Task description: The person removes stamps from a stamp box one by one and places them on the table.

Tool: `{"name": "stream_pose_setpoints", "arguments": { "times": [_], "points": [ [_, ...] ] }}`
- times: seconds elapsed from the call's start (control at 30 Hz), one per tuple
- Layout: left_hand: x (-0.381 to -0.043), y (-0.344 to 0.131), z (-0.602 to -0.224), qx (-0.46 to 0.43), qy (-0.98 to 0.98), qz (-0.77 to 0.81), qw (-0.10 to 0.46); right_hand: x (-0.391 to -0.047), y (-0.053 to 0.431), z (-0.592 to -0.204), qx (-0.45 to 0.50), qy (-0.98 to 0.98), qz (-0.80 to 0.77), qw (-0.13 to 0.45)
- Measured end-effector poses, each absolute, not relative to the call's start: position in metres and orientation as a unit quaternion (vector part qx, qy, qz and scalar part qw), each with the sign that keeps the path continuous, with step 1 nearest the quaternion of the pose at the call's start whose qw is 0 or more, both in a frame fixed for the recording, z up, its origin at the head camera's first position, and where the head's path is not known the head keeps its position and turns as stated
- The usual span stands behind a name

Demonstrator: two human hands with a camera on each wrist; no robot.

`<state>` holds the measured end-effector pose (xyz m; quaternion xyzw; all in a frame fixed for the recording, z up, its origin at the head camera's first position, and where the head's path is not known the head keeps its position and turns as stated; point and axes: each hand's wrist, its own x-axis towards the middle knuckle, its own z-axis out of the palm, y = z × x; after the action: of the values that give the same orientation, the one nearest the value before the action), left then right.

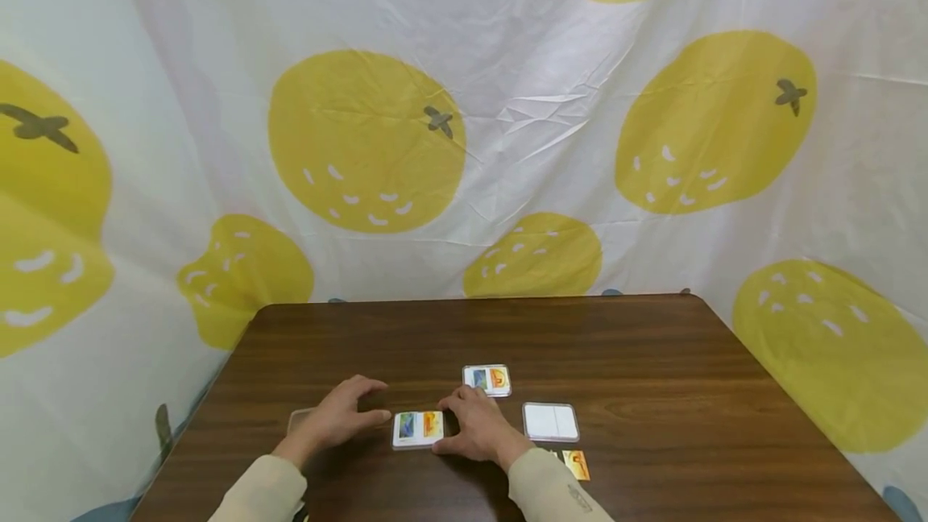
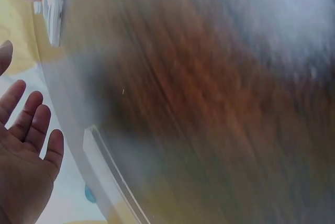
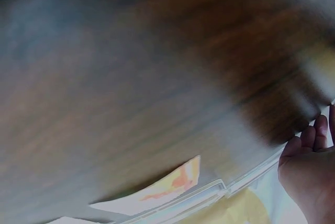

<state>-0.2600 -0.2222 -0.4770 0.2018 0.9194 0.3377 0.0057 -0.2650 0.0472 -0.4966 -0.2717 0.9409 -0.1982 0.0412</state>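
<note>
In the head view, a flat clear-edged case [image 1: 418, 429] with a blue-green picture and an orange picture on white lies between the two hands. My right hand [image 1: 478, 425] is at its right end, thumb and fingers spread about that edge; whether they touch it cannot be seen surely. Left of the case, my left hand [image 1: 341, 416] hovers with fingers loosely spread and holds nothing. Partly behind it lies a clear plastic piece [image 1: 299, 419], whose edge [image 2: 112, 174] also shows in the left wrist view.
A similar pictured case [image 1: 487, 379] lies beyond the right hand. To the right is a case with a blank white face [image 1: 551, 422], with a loose orange printed card [image 1: 577, 465] nearer me. All rest on a dark wooden table [image 1: 652, 377] before a fruit-patterned curtain [image 1: 507, 167].
</note>
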Motion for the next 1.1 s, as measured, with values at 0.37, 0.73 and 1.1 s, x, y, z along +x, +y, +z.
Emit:
{"name": "stream_pose_setpoints", "arguments": {
  "times": [0.37, 0.73, 1.1],
  "points": [
    [-0.262, -0.204, -0.488, 0.203, 0.915, 0.349, 0.004, -0.266, 0.048, -0.498, -0.272, 0.94, -0.201, 0.038],
    [-0.258, -0.201, -0.497, 0.194, 0.914, 0.356, 0.011, -0.264, 0.047, -0.504, -0.27, 0.939, -0.208, 0.044],
    [-0.264, -0.197, -0.502, 0.204, 0.91, 0.361, 0.007, -0.267, 0.048, -0.501, -0.274, 0.938, -0.21, 0.038]
  ]
}}
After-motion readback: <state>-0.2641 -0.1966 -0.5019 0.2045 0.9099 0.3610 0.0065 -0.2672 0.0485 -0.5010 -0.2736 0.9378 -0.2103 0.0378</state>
